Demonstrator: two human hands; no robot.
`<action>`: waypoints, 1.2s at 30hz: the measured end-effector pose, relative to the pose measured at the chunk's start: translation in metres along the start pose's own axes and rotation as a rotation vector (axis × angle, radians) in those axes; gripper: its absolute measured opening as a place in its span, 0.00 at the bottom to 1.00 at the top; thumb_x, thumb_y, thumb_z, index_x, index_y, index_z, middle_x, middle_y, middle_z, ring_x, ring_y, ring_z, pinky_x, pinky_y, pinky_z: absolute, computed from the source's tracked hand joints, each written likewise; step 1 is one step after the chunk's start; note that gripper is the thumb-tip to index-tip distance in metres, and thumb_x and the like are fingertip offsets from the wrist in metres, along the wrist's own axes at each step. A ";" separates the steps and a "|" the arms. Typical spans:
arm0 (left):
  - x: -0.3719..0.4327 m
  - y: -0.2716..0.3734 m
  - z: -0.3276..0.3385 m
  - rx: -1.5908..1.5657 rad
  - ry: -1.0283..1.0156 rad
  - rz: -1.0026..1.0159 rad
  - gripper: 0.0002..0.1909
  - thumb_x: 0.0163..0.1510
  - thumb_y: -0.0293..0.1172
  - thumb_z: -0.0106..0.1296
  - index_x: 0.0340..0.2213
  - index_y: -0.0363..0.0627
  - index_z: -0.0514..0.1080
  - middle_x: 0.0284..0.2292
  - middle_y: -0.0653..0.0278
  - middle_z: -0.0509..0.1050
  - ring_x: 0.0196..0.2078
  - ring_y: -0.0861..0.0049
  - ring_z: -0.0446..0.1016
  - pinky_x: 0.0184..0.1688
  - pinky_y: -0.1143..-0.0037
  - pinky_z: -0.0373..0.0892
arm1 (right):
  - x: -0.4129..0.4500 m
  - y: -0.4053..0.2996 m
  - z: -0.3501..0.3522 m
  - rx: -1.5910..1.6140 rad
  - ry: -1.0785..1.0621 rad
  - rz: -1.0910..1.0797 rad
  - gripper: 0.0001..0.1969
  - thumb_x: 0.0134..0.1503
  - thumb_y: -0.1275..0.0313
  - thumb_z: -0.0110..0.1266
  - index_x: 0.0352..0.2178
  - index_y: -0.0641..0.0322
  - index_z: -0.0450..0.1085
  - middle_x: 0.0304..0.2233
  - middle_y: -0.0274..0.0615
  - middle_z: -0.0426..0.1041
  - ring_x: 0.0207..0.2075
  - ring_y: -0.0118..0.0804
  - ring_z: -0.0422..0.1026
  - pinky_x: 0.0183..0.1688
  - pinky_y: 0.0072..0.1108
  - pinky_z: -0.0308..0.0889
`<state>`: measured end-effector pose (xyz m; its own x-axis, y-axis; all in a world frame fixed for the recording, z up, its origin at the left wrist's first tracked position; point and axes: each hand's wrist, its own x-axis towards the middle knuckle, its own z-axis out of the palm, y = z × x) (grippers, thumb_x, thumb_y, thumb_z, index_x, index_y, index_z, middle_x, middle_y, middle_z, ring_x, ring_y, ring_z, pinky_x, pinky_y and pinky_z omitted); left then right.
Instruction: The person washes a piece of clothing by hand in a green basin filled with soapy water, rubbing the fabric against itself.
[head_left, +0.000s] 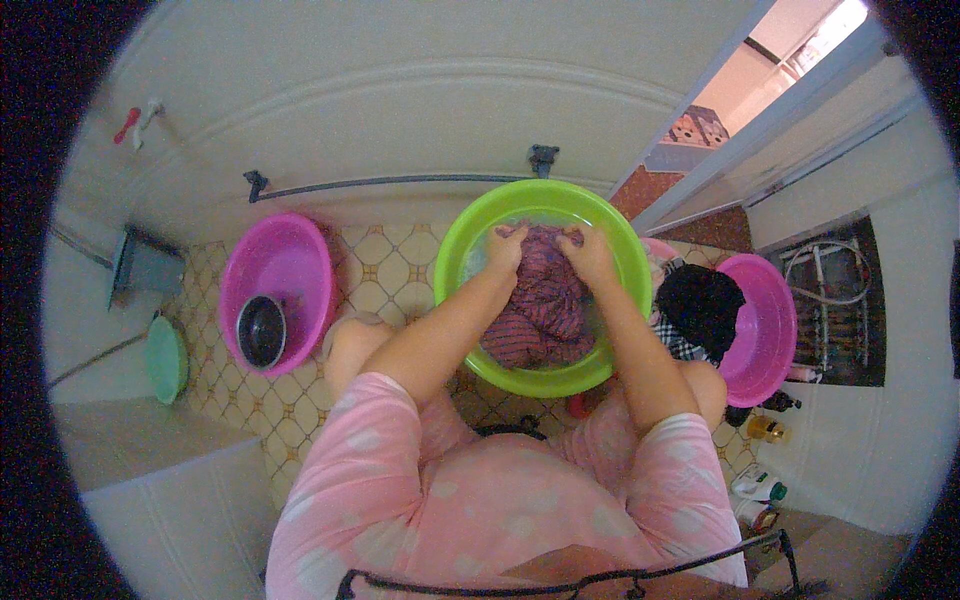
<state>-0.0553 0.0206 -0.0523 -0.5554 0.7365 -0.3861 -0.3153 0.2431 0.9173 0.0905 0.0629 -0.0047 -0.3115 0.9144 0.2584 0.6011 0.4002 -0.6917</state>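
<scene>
A lime-green plastic basin (542, 193) stands on the floor between my knees. In it lies a wet, bunched-up striped cloth (546, 300), dark with reddish stripes, and some whitish water shows at the left side. My left hand (508, 246) grips the cloth's far left part. Opposite it, my right hand (583, 251) holds the far right part, fingers curled into the fabric. The cloth's near end rests against the basin's near wall.
To the left is a pink basin (300, 240) holding a dark round pan (261, 332). On the right, black cloth (701, 311) lies against another pink basin (772, 322). Bottles (757, 482) stand along the right wall. A grey rail (390, 181) runs along the far wall; a doorway opens at upper right.
</scene>
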 end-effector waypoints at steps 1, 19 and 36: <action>0.001 -0.005 -0.003 -0.062 0.020 -0.012 0.11 0.43 0.27 0.46 0.32 0.44 0.60 0.27 0.60 0.65 0.30 0.71 0.66 0.30 0.71 0.65 | -0.006 -0.017 -0.007 -0.101 -0.180 0.037 0.16 0.41 0.66 0.52 0.30 0.66 0.63 0.29 0.53 0.66 0.31 0.49 0.65 0.34 0.30 0.60; -0.011 0.013 -0.004 -0.453 -0.451 -0.399 0.20 0.48 0.48 0.39 0.36 0.45 0.64 0.32 0.62 0.67 0.34 0.73 0.66 0.37 0.72 0.63 | -0.034 -0.079 0.007 0.231 -0.098 0.063 0.11 0.44 0.67 0.49 0.27 0.63 0.63 0.26 0.49 0.67 0.30 0.47 0.67 0.33 0.29 0.61; -0.057 0.049 0.003 -0.468 -0.577 -0.579 0.22 0.49 0.52 0.33 0.25 0.47 0.66 0.24 0.64 0.69 0.26 0.72 0.67 0.32 0.71 0.64 | -0.024 -0.045 -0.016 0.095 -0.086 0.174 0.16 0.48 0.61 0.42 0.30 0.65 0.65 0.25 0.53 0.68 0.29 0.51 0.67 0.32 0.34 0.61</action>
<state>-0.0371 -0.0077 0.0146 0.2119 0.8094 -0.5476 -0.7696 0.4835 0.4170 0.0829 0.0244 0.0308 -0.2732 0.9591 0.0743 0.5805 0.2259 -0.7823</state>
